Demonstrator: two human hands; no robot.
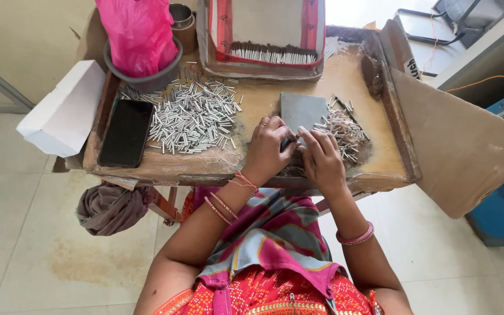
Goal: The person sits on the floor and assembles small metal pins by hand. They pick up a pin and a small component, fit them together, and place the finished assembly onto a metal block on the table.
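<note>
Both hands meet at the near middle of the tabletop, a shallow wooden tray with raised edges. The left hand and the right hand are curled together, fingertips touching, pinching what looks like one small dark stick between them; the piece itself is too hidden to name surely. Each grip is closed to a fine pinch, not a fist.

Just beyond the fingers, at twelve o'clock, lies a flat grey slab. At two o'clock from the hands sits a small heap of short tubes, mixed with dark bits. A much larger spread of silvery tubes covers the tray at ten o'clock, beside a black phone lying flat near the left edge.

By the look of it, the step in hand is fitting or rolling a single piece at the fingertips. A next move would call for a short reach to the heap at two o'clock, keeping the wrists low.

Room is tight: the tray's near rim lies right under the wrists, and a cardboard flap stands off the right edge. At the far side stand a grey pot with a pink bag and an open box of dark sticks.
</note>
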